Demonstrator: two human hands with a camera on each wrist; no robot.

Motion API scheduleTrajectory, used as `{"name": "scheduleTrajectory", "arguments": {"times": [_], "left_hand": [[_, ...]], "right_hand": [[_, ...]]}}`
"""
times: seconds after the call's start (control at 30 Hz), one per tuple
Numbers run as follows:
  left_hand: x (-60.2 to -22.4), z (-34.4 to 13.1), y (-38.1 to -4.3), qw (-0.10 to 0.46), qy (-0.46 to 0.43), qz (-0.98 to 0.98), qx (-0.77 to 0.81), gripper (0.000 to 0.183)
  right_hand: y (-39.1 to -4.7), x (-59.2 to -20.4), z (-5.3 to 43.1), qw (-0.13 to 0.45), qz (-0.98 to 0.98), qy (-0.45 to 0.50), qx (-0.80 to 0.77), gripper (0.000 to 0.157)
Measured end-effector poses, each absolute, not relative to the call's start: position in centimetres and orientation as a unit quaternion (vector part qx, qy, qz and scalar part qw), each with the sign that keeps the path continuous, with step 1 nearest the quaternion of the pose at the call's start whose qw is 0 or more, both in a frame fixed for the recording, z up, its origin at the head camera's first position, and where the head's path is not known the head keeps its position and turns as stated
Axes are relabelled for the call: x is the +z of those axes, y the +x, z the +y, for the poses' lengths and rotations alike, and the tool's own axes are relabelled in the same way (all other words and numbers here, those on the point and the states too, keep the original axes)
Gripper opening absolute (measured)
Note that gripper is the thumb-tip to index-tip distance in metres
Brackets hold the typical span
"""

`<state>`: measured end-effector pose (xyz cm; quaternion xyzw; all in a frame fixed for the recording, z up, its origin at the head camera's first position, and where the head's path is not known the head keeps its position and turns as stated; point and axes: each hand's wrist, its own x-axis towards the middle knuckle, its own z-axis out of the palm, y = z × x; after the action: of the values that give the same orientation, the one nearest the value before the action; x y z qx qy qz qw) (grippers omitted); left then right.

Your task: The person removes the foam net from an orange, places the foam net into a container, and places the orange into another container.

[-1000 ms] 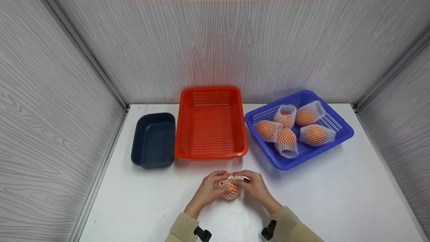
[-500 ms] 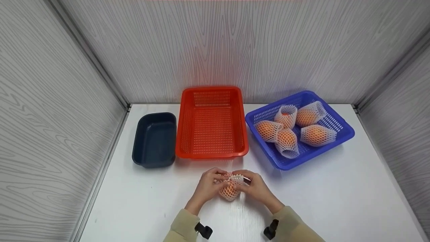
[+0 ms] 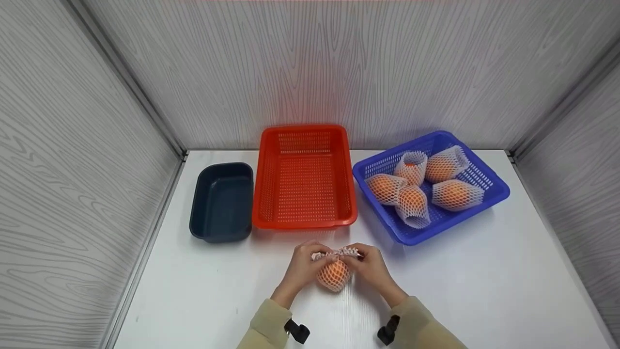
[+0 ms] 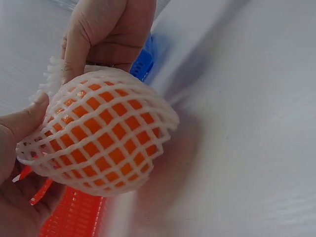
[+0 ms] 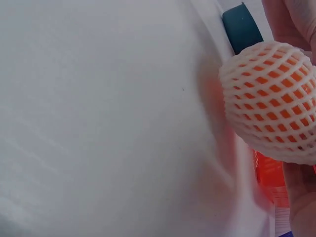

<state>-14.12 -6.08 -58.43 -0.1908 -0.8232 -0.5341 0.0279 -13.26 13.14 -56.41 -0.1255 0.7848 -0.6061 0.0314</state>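
Note:
An orange (image 3: 333, 274) in a white foam net sleeve (image 4: 106, 123) is between my two hands, in front of the red basket. My left hand (image 3: 303, 264) pinches the gathered upper end of the sleeve from the left, thumb toward me. From the right, my right hand (image 3: 370, 266) pinches the same end, and a frill of net sticks up between the fingers. The round lower part bulges below both hands, seen closely in the left wrist view. In the right wrist view the sleeved fruit covers part of both hands.
Behind the hands stands a red basket (image 3: 305, 225) with nothing in it. A dark blue tub (image 3: 222, 237) is to its left. On the right, a blue basket (image 3: 445, 228) holds several oranges in foam nets, such as this front one (image 3: 457, 195). Walls enclose the back and sides.
The fingers have shifted on the sleeve's upper end, drawing it out to both sides. More of the round lower part now shows below the hands. The baskets and tub stay put.

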Motion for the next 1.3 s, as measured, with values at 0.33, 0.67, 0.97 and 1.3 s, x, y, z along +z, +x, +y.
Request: {"name": "scheduleTrajectory", "arguments": {"times": [0.33, 0.67, 0.97, 1.3], "left_hand": [[-59.3, -7.0, -13.8, -0.036, -0.165, -0.835, -0.524, 0.033], [-59.1, -5.6, -14.0, 0.041, -0.123, -0.838, -0.53, 0.01], [-59.4, -5.8, -13.8, 0.002, -0.132, -0.818, -0.56, 0.027], [-59.0, -6.4, -13.7, 0.001, -0.139, -0.836, -0.531, 0.015]], "right_hand": [[-13.6, -57.2, 13.4, 0.022, 0.765, -0.089, -0.638, 0.01], [-13.3, -57.4, 14.2, 0.124, 0.737, -0.145, -0.649, 0.039], [-13.5, -56.3, 13.3, 0.053, 0.788, -0.118, -0.603, 0.016], [-13.0, -56.1, 12.3, 0.027, 0.792, -0.134, -0.595, 0.018]]}}
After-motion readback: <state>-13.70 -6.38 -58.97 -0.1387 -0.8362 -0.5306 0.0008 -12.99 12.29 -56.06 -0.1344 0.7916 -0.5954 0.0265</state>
